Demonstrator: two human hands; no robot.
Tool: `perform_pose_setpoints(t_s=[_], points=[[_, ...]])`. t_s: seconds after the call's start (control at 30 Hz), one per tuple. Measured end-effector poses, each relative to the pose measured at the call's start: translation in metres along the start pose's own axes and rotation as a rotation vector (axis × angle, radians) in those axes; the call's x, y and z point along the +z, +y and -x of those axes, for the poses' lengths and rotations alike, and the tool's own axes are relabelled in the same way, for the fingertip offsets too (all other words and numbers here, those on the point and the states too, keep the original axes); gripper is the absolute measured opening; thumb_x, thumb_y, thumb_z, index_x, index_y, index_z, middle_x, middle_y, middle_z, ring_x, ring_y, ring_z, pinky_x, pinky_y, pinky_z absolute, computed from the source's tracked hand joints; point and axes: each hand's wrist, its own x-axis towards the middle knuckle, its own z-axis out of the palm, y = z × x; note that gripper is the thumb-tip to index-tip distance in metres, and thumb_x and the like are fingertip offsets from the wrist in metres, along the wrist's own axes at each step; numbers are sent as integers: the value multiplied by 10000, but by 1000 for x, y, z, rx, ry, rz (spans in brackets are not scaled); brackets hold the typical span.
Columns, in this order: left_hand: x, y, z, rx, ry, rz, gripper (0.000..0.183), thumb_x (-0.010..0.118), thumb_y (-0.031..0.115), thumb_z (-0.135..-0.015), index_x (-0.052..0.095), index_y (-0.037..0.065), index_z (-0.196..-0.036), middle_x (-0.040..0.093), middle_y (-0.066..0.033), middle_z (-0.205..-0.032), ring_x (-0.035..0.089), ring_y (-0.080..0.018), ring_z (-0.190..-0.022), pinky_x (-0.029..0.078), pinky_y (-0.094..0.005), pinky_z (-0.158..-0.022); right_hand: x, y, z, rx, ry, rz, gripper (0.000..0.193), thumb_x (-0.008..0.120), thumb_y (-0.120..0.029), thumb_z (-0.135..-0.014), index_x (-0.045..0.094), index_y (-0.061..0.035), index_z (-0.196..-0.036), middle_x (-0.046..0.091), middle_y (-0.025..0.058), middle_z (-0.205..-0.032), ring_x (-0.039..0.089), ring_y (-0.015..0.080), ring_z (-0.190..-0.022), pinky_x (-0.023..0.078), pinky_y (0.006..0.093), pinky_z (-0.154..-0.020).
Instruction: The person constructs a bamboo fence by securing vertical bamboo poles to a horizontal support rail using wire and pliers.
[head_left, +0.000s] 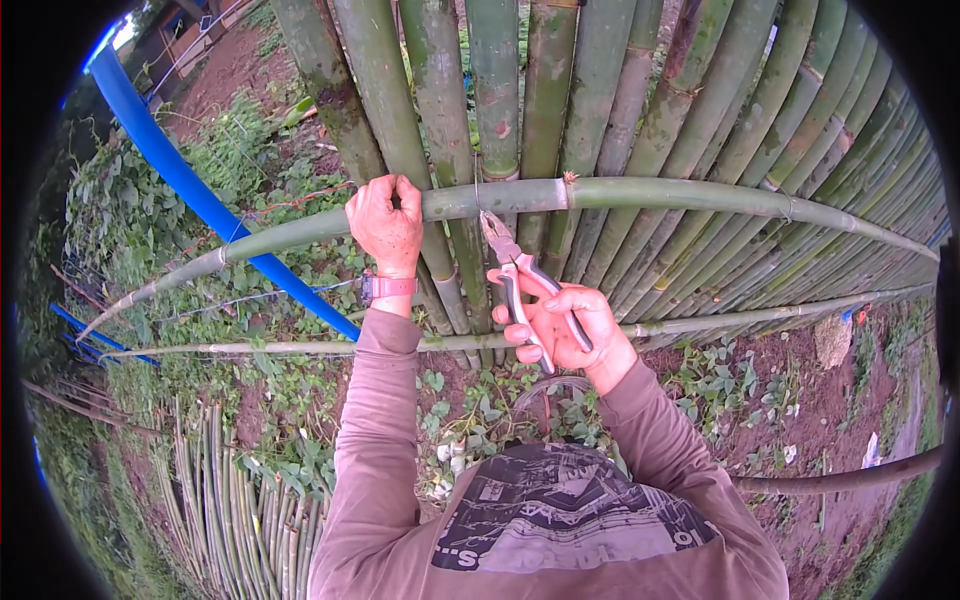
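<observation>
A long green bamboo pole (680,193) runs crosswise in front of a row of upright bamboo poles (497,90). My left hand (386,226) is closed over the crosswise pole, with the thumb on top. In my right hand (567,325) is a pair of pliers (523,270) with dark and pink handles, which stand apart. The jaws of the pliers point up and meet a thin wire (478,178) at the crosswise pole's lower side, just right of my left hand. Whether the jaws grip the wire is too small to tell.
A blue pole (190,175) slants down at the left behind the crosswise bamboo. A lower bamboo rail (700,325) crosses the same row. Cut thin bamboo poles (235,500) lie at the lower left. Leafy vines (225,160) cover the soil, and a coil of wire (550,392) hangs near my chest.
</observation>
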Motion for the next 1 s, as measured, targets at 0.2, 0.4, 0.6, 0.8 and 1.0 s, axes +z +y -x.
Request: perform_pose_setpoints(t_s=[0.2, 0.4, 0.6, 0.8, 1.0], points=[[-1, -7, -7, 7, 32, -54, 55, 648, 153, -859, 627, 105, -841, 638, -71, -755, 603, -285, -718, 449, -393, -739, 8, 12, -10, 27, -122, -114, 624, 534, -77, -817, 398, -156, -1421, 479, 81, -978, 468, 170, -762, 419, 312, -637], [-3, -11, -12, 46, -67, -87, 82, 649, 181, -856, 630, 109, -821, 609, -74, -704, 595, -287, -693, 435, -402, -703, 18, 19, -7, 18, 41, -14, 608, 505, -7, -773, 402, -177, -1348, 488, 77, -941, 484, 168, -718, 428, 312, -621], [0, -9, -8, 63, -63, -54, 89, 645, 190, -872, 632, 110, -834, 618, -75, -721, 605, -290, -723, 436, -404, -706, 45, -6, 2, 13, 636, 1970, 593, 483, -74, -862, 291, 44, -1410, 592, 251, -1003, 651, 316, -753, 523, 446, -626], [3, 6, -5, 64, -52, -27, 96, 651, 189, -876, 625, 105, -837, 610, -69, -722, 591, -275, -730, 426, -393, -712, 74, -32, 5, 130, 673, 2662, 559, 487, -106, -898, 335, 97, -1397, 588, 292, -1024, 646, 420, -845, 552, 467, -698], [-57, 24, -7, 230, -489, -20, 607, 732, 540, -771, 623, 113, -1188, 556, -112, -1124, 521, -317, -1100, 336, -510, -1002, 52, -16, 28, -99, 620, 2392, 577, 526, -77, -850, 367, 154, -1355, 603, 310, -974, 639, 446, -879, 535, 489, -727]])
